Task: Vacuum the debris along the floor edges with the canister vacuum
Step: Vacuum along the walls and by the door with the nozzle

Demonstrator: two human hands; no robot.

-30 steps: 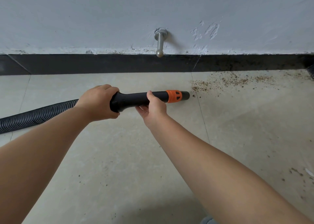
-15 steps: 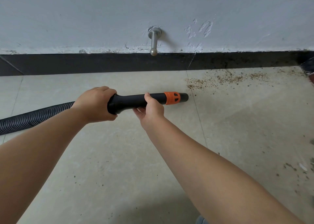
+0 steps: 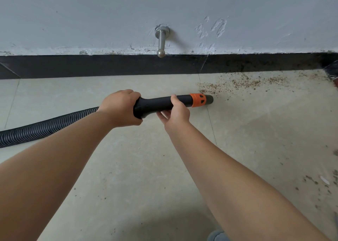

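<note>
Both hands — left hand, right hand — grip the nozzle; hose cut off left.

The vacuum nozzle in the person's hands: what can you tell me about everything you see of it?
The vacuum nozzle is a black, plastic-looking tube with an orange collar near its dark open tip. It lies roughly level, tip pointing right at brown debris by the baseboard. The left hand grips its thick rear end, the right hand its middle. A ribbed black hose trails left.

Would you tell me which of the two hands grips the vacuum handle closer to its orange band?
The right hand; it holds the handle beside the orange band, the left hand at the hose end.
</note>
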